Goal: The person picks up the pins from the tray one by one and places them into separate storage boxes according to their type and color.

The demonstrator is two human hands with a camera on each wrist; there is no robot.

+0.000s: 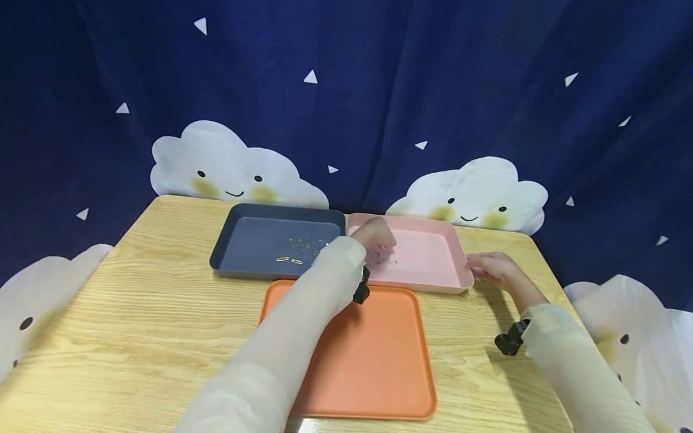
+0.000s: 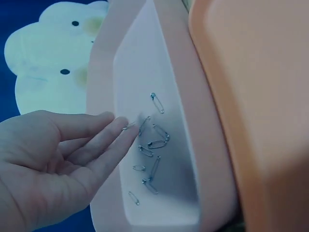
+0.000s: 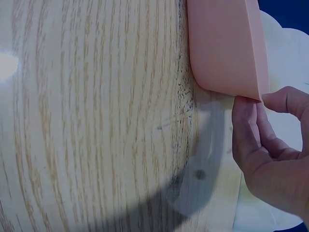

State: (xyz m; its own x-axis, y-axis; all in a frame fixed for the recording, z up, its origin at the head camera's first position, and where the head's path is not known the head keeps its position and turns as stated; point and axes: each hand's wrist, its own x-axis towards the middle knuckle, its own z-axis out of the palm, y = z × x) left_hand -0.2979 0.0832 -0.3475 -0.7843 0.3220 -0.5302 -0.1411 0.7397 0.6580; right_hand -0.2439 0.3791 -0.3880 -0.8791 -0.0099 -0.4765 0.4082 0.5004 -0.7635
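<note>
My left hand (image 1: pixel 377 233) is over the left part of the pink tray (image 1: pixel 428 252). In the left wrist view, a small safety pin (image 2: pixel 128 127) shows at that hand's fingertips, which appear to pinch it. Below lie several silver safety pins (image 2: pixel 158 144) on the pink tray's floor. My right hand (image 1: pixel 495 267) is at the tray's right end. The right wrist view shows its thumb at the rim and its fingers against the outside of the end wall (image 3: pixel 227 58), gripping the tray edge.
A dark grey tray (image 1: pixel 254 240) adjoins the pink one on the left. It holds several gold safety pins (image 1: pixel 296 261) and small gold bits (image 1: pixel 303 243). An orange tray (image 1: pixel 373 361) lies in front on the wooden table (image 1: pixel 135 313). A dark blue curtain (image 1: pixel 357 72) hangs behind.
</note>
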